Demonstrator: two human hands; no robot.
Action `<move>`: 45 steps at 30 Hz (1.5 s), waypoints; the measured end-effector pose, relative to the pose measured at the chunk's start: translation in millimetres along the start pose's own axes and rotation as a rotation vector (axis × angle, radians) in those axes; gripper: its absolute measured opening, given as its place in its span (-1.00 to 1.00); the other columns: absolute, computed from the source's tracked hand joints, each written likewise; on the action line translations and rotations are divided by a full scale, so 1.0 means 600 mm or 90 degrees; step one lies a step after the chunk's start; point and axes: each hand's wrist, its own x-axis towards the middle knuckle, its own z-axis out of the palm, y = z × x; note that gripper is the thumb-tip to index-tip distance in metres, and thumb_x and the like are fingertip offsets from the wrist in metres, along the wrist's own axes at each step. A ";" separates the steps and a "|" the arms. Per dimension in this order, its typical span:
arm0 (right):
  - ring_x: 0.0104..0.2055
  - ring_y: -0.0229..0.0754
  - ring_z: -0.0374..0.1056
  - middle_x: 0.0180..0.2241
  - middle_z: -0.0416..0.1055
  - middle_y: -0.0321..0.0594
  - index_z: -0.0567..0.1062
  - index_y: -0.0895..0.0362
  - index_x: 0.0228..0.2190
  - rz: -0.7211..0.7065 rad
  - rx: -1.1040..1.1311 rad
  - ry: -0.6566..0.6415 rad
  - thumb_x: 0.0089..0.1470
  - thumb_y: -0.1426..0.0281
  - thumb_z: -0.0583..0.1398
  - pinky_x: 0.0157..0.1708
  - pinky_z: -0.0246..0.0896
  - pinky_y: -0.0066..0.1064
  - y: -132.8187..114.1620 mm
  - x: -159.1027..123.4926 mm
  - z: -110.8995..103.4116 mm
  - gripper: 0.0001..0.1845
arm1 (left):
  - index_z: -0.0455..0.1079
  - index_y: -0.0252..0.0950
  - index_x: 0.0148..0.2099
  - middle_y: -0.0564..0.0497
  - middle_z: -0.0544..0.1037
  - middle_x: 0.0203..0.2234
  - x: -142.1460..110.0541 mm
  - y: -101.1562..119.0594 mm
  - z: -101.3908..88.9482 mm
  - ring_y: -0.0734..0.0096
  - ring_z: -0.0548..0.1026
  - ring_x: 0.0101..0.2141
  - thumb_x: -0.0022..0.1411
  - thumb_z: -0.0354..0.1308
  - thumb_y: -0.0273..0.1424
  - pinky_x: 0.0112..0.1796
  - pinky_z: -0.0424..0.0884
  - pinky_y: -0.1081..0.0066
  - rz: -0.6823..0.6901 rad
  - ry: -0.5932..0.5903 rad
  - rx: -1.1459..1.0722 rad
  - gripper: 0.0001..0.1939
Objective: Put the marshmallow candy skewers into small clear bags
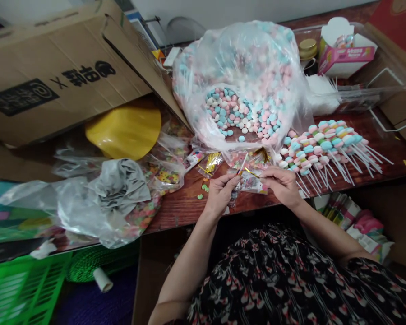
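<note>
My left hand (pixel 222 193) is closed in a pinch around a thin white stick (pixel 244 161). Crumpled clear wrapping (pixel 234 195) hangs below its fingertips; what it encloses is hard to make out. With thumb and finger pressed together, my right hand (pixel 282 184) grips a thin gold twist tie (pixel 253 172), whose far end points at the left fingertips. Just behind the hands lies a small packet of gold twist ties (pixel 211 163). Right of my right hand, candy skewers (pixel 328 144) in pink, blue and white are piled with their sticks toward me.
A big clear bag (pixel 237 54) of pastel candies stands open at the back. Bags of colourful gummies (pixel 165 174) and crumpled plastic (pixel 88 203) cover the left side, beside a cardboard box (pixel 54 76). Back right holds a pink carton (pixel 347 58) and a gold-lidded jar (pixel 307 47).
</note>
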 end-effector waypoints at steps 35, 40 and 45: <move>-0.48 -0.32 0.24 -0.55 0.35 -0.34 0.47 0.18 -0.54 0.250 0.167 -0.346 -0.10 0.14 0.33 -0.43 0.16 -0.47 0.036 0.022 -0.016 -0.66 | 0.59 -0.31 -0.47 -0.03 0.54 -0.52 -0.012 0.017 0.021 0.46 0.40 -0.52 -0.01 0.36 -0.26 -0.47 0.31 0.47 0.034 -0.220 0.051 -0.80; -0.45 -0.31 0.20 -0.53 0.33 -0.30 0.46 0.17 -0.52 -0.164 -0.143 -0.484 0.14 0.41 0.11 -0.38 0.10 -0.43 0.002 0.019 -0.033 -0.77 | 0.55 -0.37 -0.56 0.01 0.43 -0.72 -0.016 0.012 0.013 0.59 0.24 -0.70 -0.15 0.41 -0.26 -0.65 0.08 0.52 -0.254 -0.403 0.003 -0.76; -0.38 -0.21 0.10 -0.50 0.26 -0.25 0.46 0.13 -0.44 -0.595 -0.384 -0.457 0.25 0.46 -0.07 -0.31 0.05 -0.32 -0.033 -0.001 -0.034 -0.64 | 0.57 -0.35 -0.56 -0.05 0.52 -0.69 -0.010 0.018 0.006 0.55 0.29 -0.70 -0.18 0.40 -0.36 -0.65 0.12 0.52 -0.346 -0.564 0.003 -0.85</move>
